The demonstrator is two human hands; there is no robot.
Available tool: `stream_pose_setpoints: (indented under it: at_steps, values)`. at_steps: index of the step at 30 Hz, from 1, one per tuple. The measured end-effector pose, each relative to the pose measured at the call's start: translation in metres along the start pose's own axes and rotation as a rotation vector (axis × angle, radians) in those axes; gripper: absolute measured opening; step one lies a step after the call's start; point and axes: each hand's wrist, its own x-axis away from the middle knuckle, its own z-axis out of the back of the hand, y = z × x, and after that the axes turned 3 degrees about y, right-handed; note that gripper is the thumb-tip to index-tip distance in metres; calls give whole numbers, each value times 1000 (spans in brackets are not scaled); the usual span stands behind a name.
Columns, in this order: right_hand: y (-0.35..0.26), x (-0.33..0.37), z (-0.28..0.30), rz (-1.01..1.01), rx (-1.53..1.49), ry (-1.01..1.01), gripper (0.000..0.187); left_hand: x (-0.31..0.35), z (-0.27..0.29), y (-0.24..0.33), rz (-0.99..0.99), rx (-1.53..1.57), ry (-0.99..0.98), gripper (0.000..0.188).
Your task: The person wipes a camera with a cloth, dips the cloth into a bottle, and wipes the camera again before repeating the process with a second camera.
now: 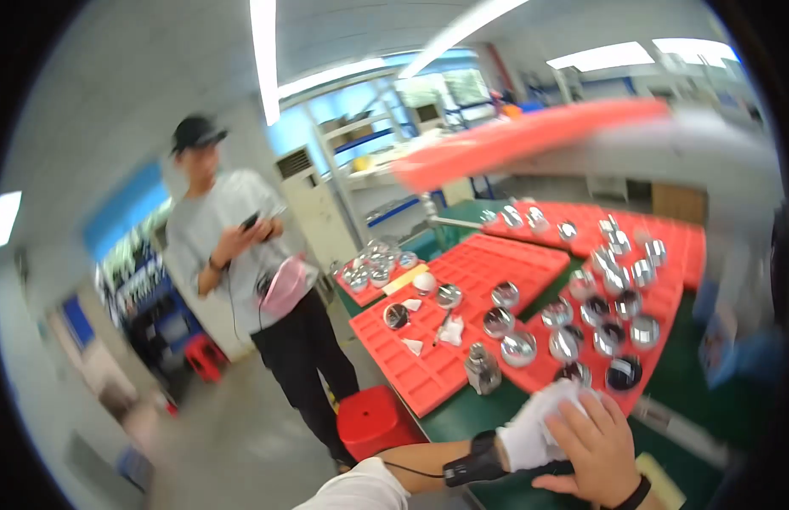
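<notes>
My left hand, in a white glove, is over the near edge of a red tray of shiny round silver pieces. A black band with a small device wraps its wrist, and its fingers are hidden. Across the gloved hand lies my bare right hand, fingers stretched over the glove and thumb held apart. It wears a dark wristband. A small clear bottle with a metallic top stands just left of the gloved hand.
Another red tray holds a few round pieces and white scraps. A blurred red tray is lifted beside a blurred pale sleeve. A person holding a phone stands left, near a red stool.
</notes>
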Motion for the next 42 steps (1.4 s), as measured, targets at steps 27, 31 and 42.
stream_pose_setpoints:
  at_steps: [27, 31, 42]
  values:
    - [22, 49, -4, -453, -1159, 133, 80, 4, 17, -45, 69, -123, -273, 40]
    - [5, 28, -16, -459, -1108, 190, 97, 9, 37, -22, 19, -73, -355, 42]
    - [-15, -1, -55, -117, -355, 278, 59, 12, 47, 22, -68, 153, -124, 41]
